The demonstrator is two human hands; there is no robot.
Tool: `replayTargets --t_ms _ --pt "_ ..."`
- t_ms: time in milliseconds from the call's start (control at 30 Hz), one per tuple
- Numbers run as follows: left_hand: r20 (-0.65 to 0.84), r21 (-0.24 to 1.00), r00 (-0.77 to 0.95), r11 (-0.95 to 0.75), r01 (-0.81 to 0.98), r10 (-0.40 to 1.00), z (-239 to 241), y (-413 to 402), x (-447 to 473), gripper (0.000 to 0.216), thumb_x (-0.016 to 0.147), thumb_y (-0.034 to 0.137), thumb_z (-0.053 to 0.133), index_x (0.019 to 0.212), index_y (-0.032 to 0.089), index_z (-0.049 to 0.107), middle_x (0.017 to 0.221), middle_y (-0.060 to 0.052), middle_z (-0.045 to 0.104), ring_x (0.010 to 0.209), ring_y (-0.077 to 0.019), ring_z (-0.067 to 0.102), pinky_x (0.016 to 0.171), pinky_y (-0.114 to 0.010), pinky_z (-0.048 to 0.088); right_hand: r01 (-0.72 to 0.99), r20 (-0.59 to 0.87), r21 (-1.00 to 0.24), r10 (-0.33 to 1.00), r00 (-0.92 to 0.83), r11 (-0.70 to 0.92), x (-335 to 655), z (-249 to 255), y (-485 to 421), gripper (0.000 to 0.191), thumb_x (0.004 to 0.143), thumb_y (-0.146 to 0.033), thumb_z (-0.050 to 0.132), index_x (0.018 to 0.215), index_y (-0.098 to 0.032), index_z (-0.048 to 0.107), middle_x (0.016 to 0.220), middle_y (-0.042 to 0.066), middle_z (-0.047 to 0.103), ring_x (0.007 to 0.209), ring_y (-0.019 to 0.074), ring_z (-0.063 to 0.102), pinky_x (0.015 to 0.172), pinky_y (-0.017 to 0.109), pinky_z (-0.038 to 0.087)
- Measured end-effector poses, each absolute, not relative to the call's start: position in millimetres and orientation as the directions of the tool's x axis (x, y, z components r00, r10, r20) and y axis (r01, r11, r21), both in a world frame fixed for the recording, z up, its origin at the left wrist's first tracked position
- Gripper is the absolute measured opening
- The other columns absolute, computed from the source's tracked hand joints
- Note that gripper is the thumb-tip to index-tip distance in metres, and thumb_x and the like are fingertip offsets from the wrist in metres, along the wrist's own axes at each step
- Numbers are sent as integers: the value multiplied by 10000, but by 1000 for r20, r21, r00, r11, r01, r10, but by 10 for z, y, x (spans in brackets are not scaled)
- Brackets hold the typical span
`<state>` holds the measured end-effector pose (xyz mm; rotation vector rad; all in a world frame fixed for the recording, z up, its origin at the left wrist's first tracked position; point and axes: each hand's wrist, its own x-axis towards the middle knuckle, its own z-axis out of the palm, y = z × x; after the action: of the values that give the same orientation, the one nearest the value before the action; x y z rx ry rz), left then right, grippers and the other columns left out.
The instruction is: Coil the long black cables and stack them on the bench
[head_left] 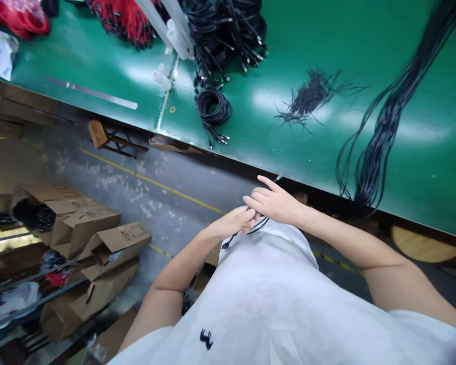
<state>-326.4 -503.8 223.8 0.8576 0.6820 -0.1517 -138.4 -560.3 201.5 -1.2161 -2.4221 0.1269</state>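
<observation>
Student: Grip, both hands?

Tutor: Left hand and right hand meet just off the table's near edge, against the shirt. Fingers of both are pinched shut on one thin black cable, whose plug end dangles below the left hand.

Student: Progress?

Tutor: Early, by appearance. One coil lies finished by the near edge. The held cable shows only a small loop. A long bundle drapes over that edge at the right, uncoiled.
</observation>
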Motion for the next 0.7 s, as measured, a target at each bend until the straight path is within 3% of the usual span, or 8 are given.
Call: replayTargets --t_ms 100,300,433,533,633,700 --pt "-650 569 751 730 378 117 2220 -4992 -3045 569 865 711 483 867 144 530 564 94 308 467 -47 167 452 -217 154 678 235 -379 774 -587 629 -1117 1952 -5514 298 1010 -162 345 1108 -121 624 845 66 657 799 190 600 1015 449 449" --pt "-648 532 760 738 414 41 2256 -4911 -2733 554 874 659 545 966 113 572 626 66 373 510 -59 225 489 -236 194 393 223 -723 729 -647 569 -551 1990 -5430 331 1015 -251 432 1292 -130 568 1095 120 668 1009 197 604 949 393 476" --pt "-652 487 758 775 404 14 2247 -4887 -2604 586 858 672 566 1009 106 601 620 55 405 501 -63 254 479 -237 215 250 244 -808 688 -683 534 -280 2000 -5268 296 1027 -215 406 1179 -171 656 1039 91 681 928 164 608 904 360 471" --pt "-645 439 764 824 358 12 2242 -4893 -2525 555 847 651 604 1022 124 598 610 58 407 491 -67 288 472 -231 245 152 264 -883 738 -621 444 -225 1967 -5176 288 1022 -210 420 1068 -194 705 1033 77 667 911 140 608 832 302 473" --pt "-688 430 724 832 351 51 2247 -4906 -2428 500 848 597 644 1016 129 595 642 42 438 523 -74 353 498 -228 284 95 185 -953 801 -569 288 -220 1944 -5149 230 995 -218 487 988 -193 716 1023 68 634 912 130 603 798 270 477" --pt "-750 425 652 836 348 111 2244 -4904 -2354 468 850 583 650 959 133 586 630 60 391 519 -62 309 492 -217 250 89 133 -969 791 -598 230 -133 1893 -5105 195 975 -221 525 1037 -192 708 1044 72 632 960 143 602 843 282 489"
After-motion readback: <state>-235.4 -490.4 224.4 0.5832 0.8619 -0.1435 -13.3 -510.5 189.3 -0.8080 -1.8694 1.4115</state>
